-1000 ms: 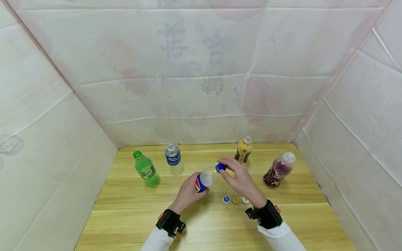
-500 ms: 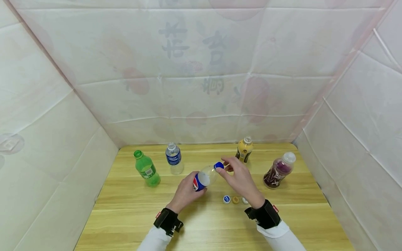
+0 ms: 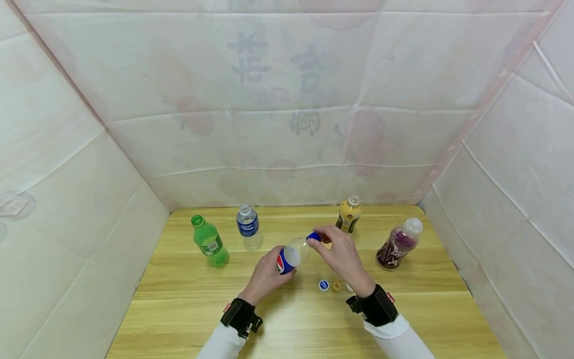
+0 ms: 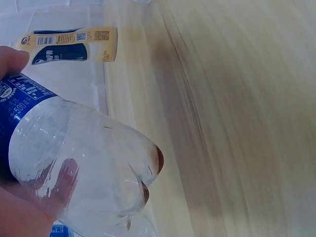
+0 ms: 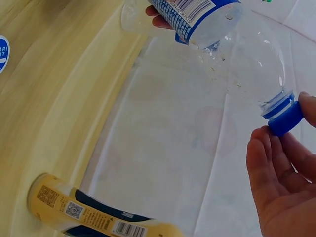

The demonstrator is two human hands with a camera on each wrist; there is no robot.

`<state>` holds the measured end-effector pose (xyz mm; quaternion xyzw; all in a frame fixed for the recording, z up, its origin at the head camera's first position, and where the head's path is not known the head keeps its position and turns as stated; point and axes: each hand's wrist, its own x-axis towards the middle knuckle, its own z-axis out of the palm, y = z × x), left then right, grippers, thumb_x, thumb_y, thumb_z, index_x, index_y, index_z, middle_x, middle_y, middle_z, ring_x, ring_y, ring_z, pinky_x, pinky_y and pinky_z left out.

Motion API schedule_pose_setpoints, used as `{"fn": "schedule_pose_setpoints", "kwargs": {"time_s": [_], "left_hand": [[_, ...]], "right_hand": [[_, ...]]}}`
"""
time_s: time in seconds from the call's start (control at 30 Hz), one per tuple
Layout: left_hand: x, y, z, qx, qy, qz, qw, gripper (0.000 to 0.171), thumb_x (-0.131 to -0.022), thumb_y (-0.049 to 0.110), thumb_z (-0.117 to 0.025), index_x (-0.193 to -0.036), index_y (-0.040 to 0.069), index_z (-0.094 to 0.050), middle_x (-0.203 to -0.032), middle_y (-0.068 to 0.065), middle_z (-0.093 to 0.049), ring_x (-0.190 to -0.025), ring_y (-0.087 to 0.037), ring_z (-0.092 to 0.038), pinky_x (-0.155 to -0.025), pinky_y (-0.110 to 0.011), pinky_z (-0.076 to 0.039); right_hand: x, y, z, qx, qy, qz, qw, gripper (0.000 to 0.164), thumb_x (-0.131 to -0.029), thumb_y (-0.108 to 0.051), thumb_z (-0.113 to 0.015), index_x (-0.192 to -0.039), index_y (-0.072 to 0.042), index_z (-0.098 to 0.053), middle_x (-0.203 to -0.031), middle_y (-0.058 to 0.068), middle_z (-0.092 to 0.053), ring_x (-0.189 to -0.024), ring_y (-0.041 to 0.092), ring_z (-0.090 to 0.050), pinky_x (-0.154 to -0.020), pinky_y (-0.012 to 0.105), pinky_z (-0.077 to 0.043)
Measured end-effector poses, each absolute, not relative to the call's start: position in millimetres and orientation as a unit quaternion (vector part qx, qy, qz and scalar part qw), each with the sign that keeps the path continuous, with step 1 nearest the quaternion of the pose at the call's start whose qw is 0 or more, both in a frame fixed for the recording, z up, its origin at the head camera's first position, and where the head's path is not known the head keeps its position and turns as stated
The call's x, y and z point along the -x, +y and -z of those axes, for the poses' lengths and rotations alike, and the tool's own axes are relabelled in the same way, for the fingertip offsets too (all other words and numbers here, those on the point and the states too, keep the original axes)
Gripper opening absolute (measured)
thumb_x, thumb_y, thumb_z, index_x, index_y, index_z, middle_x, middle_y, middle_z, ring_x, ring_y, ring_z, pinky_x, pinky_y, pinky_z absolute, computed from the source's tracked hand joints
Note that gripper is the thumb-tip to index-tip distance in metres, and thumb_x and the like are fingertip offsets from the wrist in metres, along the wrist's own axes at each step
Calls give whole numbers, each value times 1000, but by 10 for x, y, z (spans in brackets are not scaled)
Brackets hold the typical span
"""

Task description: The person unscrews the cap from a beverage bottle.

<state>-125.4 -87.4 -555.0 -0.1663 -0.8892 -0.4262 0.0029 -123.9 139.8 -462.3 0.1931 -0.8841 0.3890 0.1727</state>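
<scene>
In the head view my left hand (image 3: 265,275) grips a clear plastic soda bottle (image 3: 300,249) round its blue and red label, tilted with its neck up to the right. My right hand (image 3: 343,252) pinches the blue bottle cap (image 3: 313,237) at the neck. From the right wrist, thumb and fingertips show on opposite sides of the cap (image 5: 286,120), which sits on the bottle's mouth, with a blue ring beneath it. In the left wrist view, the bottle's lobed base (image 4: 148,173) points away from my palm, and drops cling inside its wall.
Behind stand a green bottle (image 3: 211,244), a clear blue-labelled bottle (image 3: 248,227) and a yellow bottle (image 3: 349,215). A purple bottle (image 3: 396,247) with a white cap is at right. Blue-and-white (image 3: 324,285), yellow (image 3: 336,286) and white (image 3: 349,287) caps lie near my right wrist.
The bottle and left hand have shifted slightly left since a second ago. My right fingers loosened around the cap half a second ago and now close on it again.
</scene>
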Motion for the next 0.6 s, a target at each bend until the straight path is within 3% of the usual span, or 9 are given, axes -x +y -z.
{"fn": "schedule_pose_setpoints", "kwargs": {"time_s": [0.6], "left_hand": [[1252, -861, 5575, 166, -884, 436, -10, 65, -83, 22, -87, -136, 4, -55, -125, -15, -67, -110, -29, -66, -93, -49, -57]], "right_hand": [[1227, 1490, 4647, -257, -868, -396, 154, 34, -93, -6, -77, -125, -2, -69, -119, 12, -71, -106, 26, -70, -87, 43, -60]]}}
